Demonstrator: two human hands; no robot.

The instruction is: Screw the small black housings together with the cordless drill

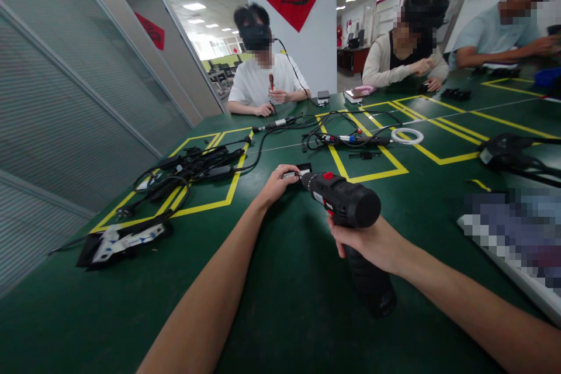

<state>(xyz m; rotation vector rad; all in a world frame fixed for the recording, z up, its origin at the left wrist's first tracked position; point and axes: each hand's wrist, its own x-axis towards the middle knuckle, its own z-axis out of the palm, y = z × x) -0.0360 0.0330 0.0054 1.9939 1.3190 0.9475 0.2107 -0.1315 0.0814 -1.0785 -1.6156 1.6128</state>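
My right hand (363, 239) is wrapped round the handle of a black cordless drill (346, 198) with red switches. The drill lies nearly level, its chuck pointing away and to the left. At the chuck's tip, my left hand (280, 181) has its fingers closed on a small black piece with a pale strip (302, 169) on the green table (280, 304). The drill hides part of that piece, and I cannot tell whether the bit touches it.
A heap of black cables and adapters (205, 166) lies to the left, near a black-and-white part (127, 242). Ahead are an electric screwdriver (350, 140) and a white coil (407, 137). A pixelated panel (517, 234) is at right. Several people sit across the table.
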